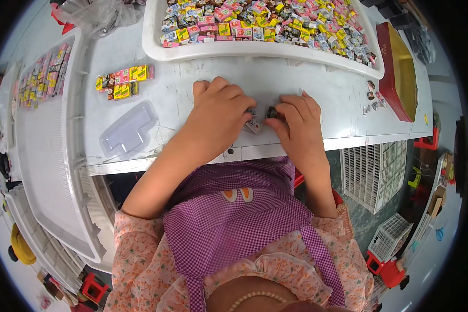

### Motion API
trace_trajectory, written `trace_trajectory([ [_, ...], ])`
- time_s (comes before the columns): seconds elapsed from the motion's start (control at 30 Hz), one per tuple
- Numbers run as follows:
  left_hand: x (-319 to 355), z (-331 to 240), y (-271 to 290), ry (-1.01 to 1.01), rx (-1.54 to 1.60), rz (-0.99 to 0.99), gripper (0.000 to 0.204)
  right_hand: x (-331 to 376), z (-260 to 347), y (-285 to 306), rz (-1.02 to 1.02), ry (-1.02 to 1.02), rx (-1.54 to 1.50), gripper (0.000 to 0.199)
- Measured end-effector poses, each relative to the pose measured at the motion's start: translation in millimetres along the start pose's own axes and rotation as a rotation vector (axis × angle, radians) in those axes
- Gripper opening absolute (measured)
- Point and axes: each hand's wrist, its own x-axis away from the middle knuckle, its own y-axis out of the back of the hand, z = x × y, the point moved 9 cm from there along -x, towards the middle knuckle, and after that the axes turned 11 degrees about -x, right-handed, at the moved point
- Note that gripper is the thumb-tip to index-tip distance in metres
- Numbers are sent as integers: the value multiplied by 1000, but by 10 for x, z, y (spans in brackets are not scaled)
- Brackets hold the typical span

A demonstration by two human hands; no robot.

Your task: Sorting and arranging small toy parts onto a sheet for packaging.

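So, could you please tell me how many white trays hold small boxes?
2 clearly: a wide white tray at the far side of the table, and a long white tray at its left; others may be hidden.

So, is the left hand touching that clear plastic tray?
No, the clear plastic tray lies on the table, apart from the left hand.

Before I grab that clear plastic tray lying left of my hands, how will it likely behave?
The clear plastic tray looks thin-walled, so it's probably light and may flex when squeezed. Its glossy surface could slide easily across the tabletop. Lying flat, it seems unlikely to roll.
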Motion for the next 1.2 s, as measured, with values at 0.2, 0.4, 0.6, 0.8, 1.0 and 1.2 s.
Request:
trace_trajectory([
  [0.2,-24,-39,-36,7,28,-7,16,74,20,-1,6,18,36,31],
  [0.4,-20,-93,-71,-33,53,-69,14,170,85,-32,40,26,59,41],
  [0.6,-18,-171,-109,-62,18,-34,14,282,40,-40,-40,4,-3,48],
  [0.8,-14,-270,-130,-137,-5,46,28,284,24,-27,-55,2,-35,46],
  [1.0,45,-158,-33,-32,93,17,26,301,-66,52,-141,-39,-133,38],
  [1.2,112,-206,-49,-85,69,92,21,226,-74,65,-135,-115,-145,31],
])
